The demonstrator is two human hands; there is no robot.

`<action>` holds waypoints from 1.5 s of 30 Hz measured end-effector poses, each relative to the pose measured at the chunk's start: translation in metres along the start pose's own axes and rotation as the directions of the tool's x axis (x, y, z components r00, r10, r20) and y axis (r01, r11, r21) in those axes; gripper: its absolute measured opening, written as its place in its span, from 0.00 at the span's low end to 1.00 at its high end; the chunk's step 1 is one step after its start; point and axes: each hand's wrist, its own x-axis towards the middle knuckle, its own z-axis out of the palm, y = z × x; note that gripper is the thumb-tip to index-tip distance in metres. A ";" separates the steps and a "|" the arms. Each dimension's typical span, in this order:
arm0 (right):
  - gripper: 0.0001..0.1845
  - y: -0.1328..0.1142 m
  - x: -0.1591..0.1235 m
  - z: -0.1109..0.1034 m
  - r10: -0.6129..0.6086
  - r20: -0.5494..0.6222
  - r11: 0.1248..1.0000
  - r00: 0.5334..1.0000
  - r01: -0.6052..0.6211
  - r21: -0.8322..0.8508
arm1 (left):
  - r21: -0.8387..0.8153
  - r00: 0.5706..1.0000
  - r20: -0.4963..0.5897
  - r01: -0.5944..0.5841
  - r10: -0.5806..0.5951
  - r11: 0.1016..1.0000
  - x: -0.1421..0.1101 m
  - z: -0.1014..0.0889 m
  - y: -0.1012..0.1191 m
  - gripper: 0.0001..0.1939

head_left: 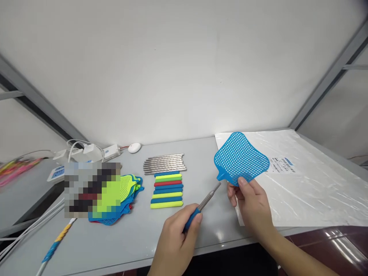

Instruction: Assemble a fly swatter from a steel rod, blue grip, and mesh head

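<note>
My left hand point(179, 237) is closed around a blue handle with a short telescopic metal rod point(207, 200) sticking out of it, tip up and to the right. Between thumb and fingers, my right hand point(253, 205) grips a blue perforated fly swatter head point(240, 159) by its lower edge. The rod's tip lies close to the head's narrow socket, and a small gap seems to separate them. Left of my hands, coloured handle grips point(166, 194) lie in a row, with several metal rods point(163, 164) behind them. A pile of swatter heads point(126, 191) in yellow-green, blue and red lies further left.
A white plastic mailing bag point(316, 191) with a label covers the table's right side. Power strips and chargers point(92, 153) with white cables crowd the back left, near a round white device point(134, 148). A taped cable point(59, 239) crosses the front left. Part of the picture is pixelated.
</note>
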 end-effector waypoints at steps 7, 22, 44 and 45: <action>0.18 0.002 -0.009 -0.001 -0.167 0.043 0.955 0.985 0.173 -0.241 | -0.095 0.991 -0.132 0.000 -0.013 0.995 -0.001 -0.001 0.011 0.11; 0.21 0.014 0.001 -0.008 0.053 0.035 0.997 0.998 -0.055 0.058 | -0.120 0.994 -0.108 0.004 -0.017 0.993 0.001 0.000 0.010 0.11; 0.16 0.007 0.002 -0.004 0.100 -0.078 0.970 0.992 -0.080 0.229 | -0.122 0.996 -0.094 -0.016 0.004 0.992 0.003 0.000 0.011 0.11; 0.17 0.005 0.003 -0.003 0.113 -0.059 0.964 0.992 -0.095 0.248 | -0.117 0.996 -0.093 -0.017 0.006 0.993 0.004 0.000 0.012 0.11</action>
